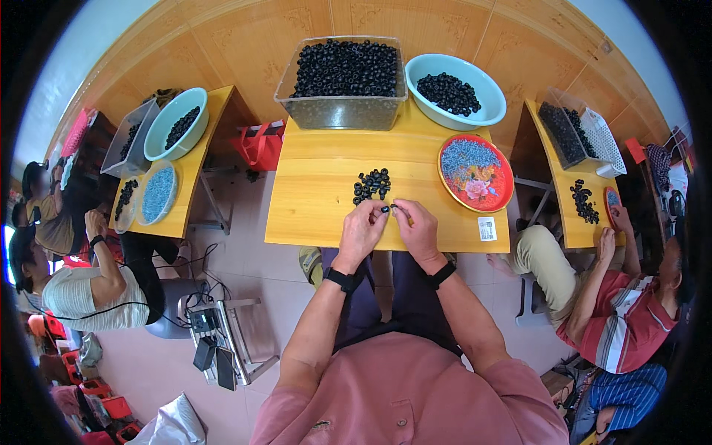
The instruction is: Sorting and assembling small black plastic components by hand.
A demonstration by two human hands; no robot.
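Above the front edge of the wooden table (319, 215), my two hands are close together with their fingertips nearly meeting. My left hand (360, 231) is closed in a pinch on a small black round part (385, 209). Closed as well, my right hand (418, 230) pinches something small and dark, mostly covered by the fingers. Just beyond the fingertips lies a loose pile of black round parts (371, 185), some with visible holes. To the right is a round red tray (501, 189) with a flower picture, holding many tiny blue-grey pieces (469, 154).
A clear plastic bin (341, 116) full of black parts stands at the table's back, beside a light blue basin (491, 107) with more. A white label (487, 228) is at the front right. People work at side tables; a metal stool (241, 334) with cables stands left behind.
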